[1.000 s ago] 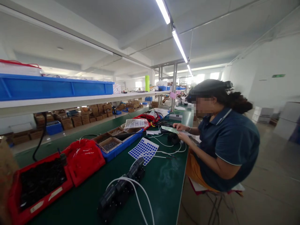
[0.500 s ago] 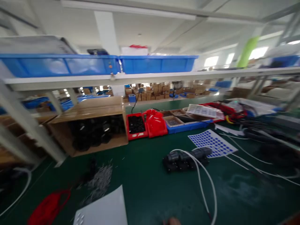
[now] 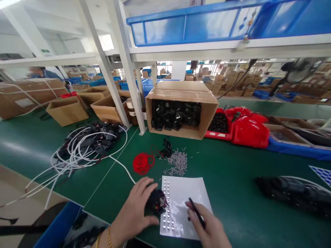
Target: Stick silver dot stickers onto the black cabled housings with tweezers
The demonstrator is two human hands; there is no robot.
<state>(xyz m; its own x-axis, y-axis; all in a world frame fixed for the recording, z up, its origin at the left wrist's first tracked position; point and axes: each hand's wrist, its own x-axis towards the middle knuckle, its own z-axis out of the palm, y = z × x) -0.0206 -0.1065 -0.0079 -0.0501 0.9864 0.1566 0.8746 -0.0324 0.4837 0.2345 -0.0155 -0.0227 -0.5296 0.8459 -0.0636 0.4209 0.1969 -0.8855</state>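
My left hand (image 3: 136, 208) is closed round a small black part (image 3: 156, 201) with red bits inside, at the left edge of a white sheet (image 3: 183, 199) that carries rows of small clear dots. My right hand (image 3: 207, 225) pinches a thin black tool (image 3: 196, 213) like tweezers, its tip over the sheet. Just beyond the sheet lie a heap of small silver pins (image 3: 177, 161) and a coil of red rings (image 3: 142, 163).
An open cardboard box (image 3: 181, 110) of black parts lies on its side behind the pins, red bins (image 3: 238, 129) to its right. A tangle of white cables with black parts (image 3: 85, 146) lies left. More black parts (image 3: 292, 193) sit right. Another person (image 3: 38, 72) is far left.
The view has swung left and down from a co-worker at the bench to the area in front of me. Both my hands have come into view over the white sheet.
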